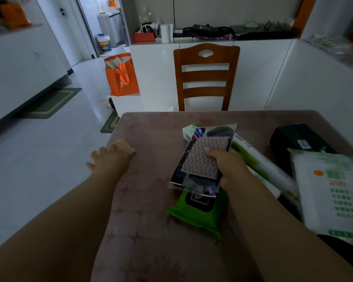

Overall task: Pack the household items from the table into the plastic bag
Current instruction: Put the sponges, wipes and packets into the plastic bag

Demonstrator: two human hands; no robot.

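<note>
Early on, no plastic bag seen: right hand (230, 167) grips flat packets (200, 159), left hand (108, 157) clasps sponge (123, 146), wipes pack (198, 212) etc. still on table (151, 129).

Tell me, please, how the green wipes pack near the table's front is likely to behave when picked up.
The green wipes pack looks like a soft pouch, so it will probably sag rather than stay stiff. Its glossy film may be slippery. Lying flat on the table, it seems unlikely to roll.

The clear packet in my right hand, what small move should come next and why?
Probably lift the clear packet off the green wipes pack: your right hand already grips it, while the left hand holds an orange sponge. No plastic bag is visible yet.
</note>
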